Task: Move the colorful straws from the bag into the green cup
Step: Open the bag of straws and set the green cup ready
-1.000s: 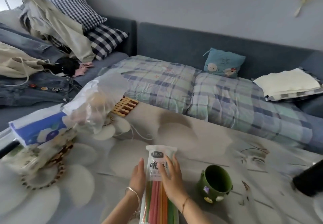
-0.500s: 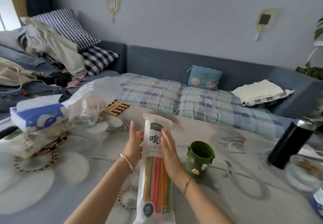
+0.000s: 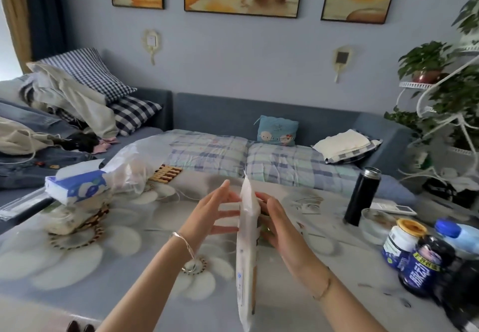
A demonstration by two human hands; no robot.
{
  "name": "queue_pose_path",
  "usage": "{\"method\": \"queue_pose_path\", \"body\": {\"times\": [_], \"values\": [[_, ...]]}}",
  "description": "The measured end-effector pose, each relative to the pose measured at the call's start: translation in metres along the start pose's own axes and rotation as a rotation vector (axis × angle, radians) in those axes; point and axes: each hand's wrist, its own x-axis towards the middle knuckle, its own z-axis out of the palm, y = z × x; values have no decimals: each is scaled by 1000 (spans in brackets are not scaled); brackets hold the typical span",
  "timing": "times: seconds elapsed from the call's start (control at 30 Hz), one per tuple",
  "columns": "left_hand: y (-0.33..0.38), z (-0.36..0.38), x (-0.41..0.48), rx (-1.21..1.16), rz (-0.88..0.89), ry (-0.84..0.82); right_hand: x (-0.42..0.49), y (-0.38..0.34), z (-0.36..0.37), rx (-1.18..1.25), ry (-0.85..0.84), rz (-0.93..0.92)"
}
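Bag (image 3: 247, 254) upright, edge-on btwn my L grip (image 3: 207, 217) & R grip (image 3: 277, 220); fingers straight, apart, pressing its sides.

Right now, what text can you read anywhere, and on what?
Nothing reads clearly.
Straw bag: edge-on, print unreadable.
Dark bottle: large white characters on blue label, blurred.
Orange-lidded jar: small print, too blurred.
Tissue pack: no legible words.

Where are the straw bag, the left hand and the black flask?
straw bag (image 3: 245, 254): head view, white side of the pack.
left hand (image 3: 208, 219): head view, middle of the hand.
black flask (image 3: 361, 197): head view, middle of its body.
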Motion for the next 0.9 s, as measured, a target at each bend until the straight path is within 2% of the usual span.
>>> {"method": "queue_pose_path", "body": {"times": [0.13,0.57,0.77,0.9], "values": [[2,8,-27,38,21,-44,-26,-11,-4,-20,-76,30],[-5,15,-43,228,66,-99,-49,-39,1,6,-112,68],[-6,24,-50,274,168,-37,-46,-32,2,10,-79,101],[-11,21,-52,335,317,-11,-44,-30,5,23,-86,120]]}}
